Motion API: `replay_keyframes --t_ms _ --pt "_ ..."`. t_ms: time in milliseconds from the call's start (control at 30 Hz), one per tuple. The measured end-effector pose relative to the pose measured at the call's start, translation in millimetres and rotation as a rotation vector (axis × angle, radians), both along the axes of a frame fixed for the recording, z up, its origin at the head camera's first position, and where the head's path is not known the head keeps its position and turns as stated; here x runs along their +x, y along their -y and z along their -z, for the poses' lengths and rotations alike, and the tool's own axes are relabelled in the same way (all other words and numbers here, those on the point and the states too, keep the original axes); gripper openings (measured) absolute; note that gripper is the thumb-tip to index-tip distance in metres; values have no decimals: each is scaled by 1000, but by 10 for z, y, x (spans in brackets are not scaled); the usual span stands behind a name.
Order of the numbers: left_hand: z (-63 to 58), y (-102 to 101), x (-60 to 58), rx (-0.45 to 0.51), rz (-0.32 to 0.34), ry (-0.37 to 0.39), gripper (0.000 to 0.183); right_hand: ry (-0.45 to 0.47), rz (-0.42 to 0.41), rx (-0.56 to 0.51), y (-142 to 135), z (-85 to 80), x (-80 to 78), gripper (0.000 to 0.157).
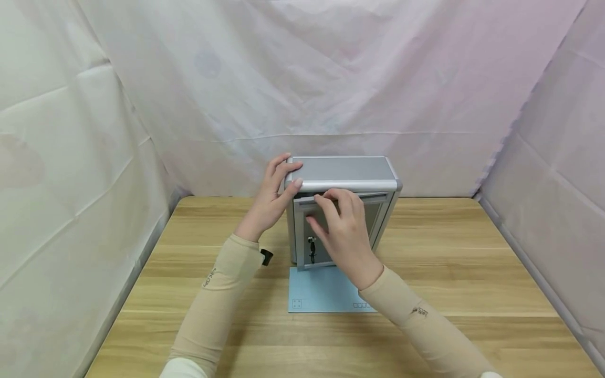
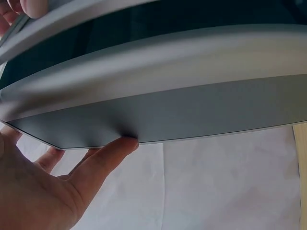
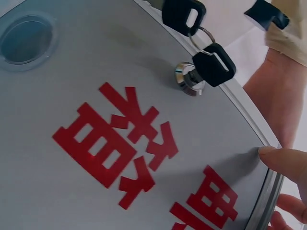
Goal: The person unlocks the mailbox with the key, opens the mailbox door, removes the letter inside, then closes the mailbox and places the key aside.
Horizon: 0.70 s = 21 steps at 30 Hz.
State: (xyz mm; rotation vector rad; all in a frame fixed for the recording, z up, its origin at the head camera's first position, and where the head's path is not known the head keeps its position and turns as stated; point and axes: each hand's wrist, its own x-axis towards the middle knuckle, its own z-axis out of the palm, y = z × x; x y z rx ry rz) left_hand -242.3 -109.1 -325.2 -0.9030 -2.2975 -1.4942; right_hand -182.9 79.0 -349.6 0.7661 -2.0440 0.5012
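Observation:
A grey metal letter box [image 1: 347,167] with silver edges stands upright on the table. Its front door [image 2: 43,26] is slightly ajar, with a dark gap behind it in the left wrist view. My right hand [image 1: 350,239] pinches the door's upper left edge, thumb on the front face. My left hand [image 1: 269,202] holds the box's upper left corner, fingers bent over the top. Keys [image 3: 213,64] on a ring hang from the door lock [image 3: 187,79]. Red characters [image 3: 98,146] mark the door in the right wrist view.
A light blue envelope [image 1: 326,291] lies flat on the wooden table [image 1: 454,273], in front of the box and partly behind my right forearm. Pale cloth [image 1: 264,79] hangs behind the table and along both sides.

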Motion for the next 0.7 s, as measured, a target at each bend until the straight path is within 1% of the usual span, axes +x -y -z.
replay_keyframes --t_ms 67,133,400,633,700 --pt "80 14 -74 -5 -3 -4 43 -13 6 0 6 10 -21 44" --pt "113 23 -104 -10 -6 -4 45 -20 11 0 11 17 -42 43" --pt "124 23 -113 -18 -19 -1 48 -43 32 -6 28 61 -101 41" --pt "-183 -24 184 -10 8 17 39 -80 35 -3 29 89 -129 42" --pt "-183 -25 184 -7 9 17 39 -89 35 -3 29 99 -136 42"
